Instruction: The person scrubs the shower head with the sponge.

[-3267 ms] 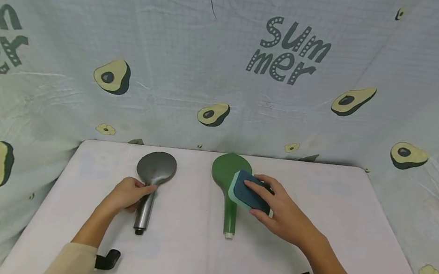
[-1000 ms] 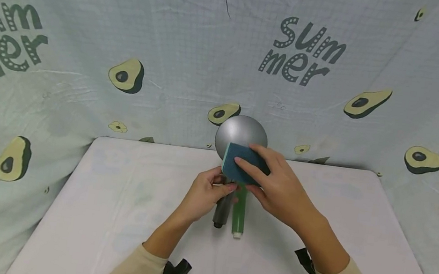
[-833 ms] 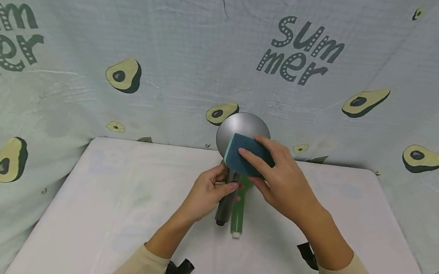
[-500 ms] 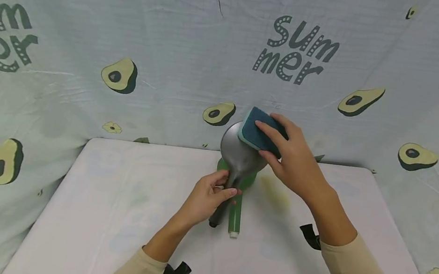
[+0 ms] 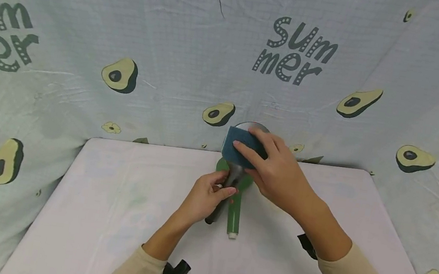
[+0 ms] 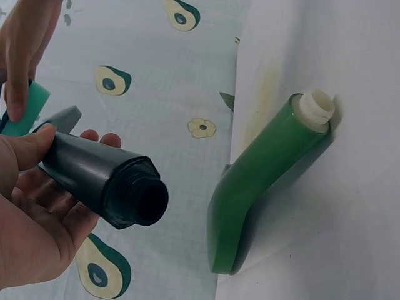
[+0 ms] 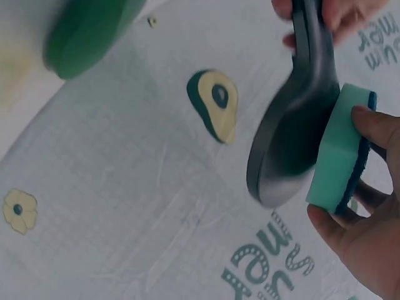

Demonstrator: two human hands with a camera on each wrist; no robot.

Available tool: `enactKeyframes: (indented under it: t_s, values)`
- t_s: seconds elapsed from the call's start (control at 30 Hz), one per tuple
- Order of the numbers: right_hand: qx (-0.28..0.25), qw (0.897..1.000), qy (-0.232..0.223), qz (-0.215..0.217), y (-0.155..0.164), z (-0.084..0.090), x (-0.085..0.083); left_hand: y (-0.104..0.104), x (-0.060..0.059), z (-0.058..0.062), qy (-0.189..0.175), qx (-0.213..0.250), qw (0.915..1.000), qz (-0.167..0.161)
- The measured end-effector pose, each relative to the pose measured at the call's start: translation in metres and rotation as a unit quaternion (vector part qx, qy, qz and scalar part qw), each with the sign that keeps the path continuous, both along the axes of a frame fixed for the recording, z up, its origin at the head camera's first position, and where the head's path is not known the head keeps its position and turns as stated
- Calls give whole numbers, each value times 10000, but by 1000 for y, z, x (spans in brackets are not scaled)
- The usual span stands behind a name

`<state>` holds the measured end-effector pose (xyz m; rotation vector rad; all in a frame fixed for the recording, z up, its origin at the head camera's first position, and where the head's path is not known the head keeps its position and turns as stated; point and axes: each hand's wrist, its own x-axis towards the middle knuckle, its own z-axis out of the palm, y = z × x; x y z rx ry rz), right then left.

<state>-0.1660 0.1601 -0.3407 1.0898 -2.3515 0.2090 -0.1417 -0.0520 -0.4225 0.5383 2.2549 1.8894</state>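
Backdrop: avocado-print cloth [image 5: 170,68] hanging behind the pale tabletop [image 5: 114,216].
Gray shower head [image 7: 300,119]: held above the tabletop near its far edge's middle, handle gripped in the left hand [image 5: 202,198].
Sponge [image 7: 340,153]: pinched in the right hand [image 5: 281,177], teal foam against the shower head's back.
Wiping: probably best with the foam flat and the left grip firm, to stop twisting.
Green shower head [image 5: 235,215]: lying beneath, near the far edge; a dipping handle could knock it.
Sightline: sponge and right hand mask much of the gray disc.
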Motion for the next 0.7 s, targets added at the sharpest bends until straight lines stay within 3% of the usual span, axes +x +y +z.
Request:
enactKeyframes:
  t_s: [0.27,0.43,0.7]
  values:
    - [422,9975,533,-201,-10,-24,23,-2,-1,-3,107,152,9997,131]
    - [280,9974,552,-363,-13,-6,15,2,1,-3,246,245,9992,208]
    - [-477,9957,-227,-762,-2,28,-16,4,2,-4,168,241,9995,92]
